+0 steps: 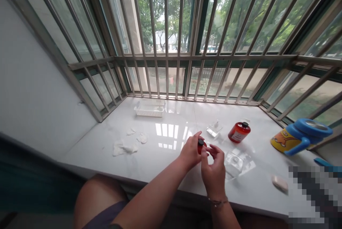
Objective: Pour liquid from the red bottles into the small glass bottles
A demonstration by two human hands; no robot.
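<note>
A small red bottle with a black cap [201, 142] is in my left hand [190, 151], whose fingers wrap round it above the front part of the white counter. My right hand [213, 165] is close beside the bottle, its thumb and fingers curved and apart. The thumb tip overlaps the bottle's edge; whether it touches, I cannot tell. Just right of that hand sits a clear glass bottle [234, 161]. Beyond the hands are another clear glass bottle [213, 129] and a larger red bottle [239, 132] with a black cap and pale label.
A white perforated basket [150, 109] stands near the window bars. Crumpled tissues [125, 147] lie at left. On the right are a blue and yellow lidded cup [298, 136] and a pale rounded object [280, 183]. The white counter [165, 163] has its front edge by my legs.
</note>
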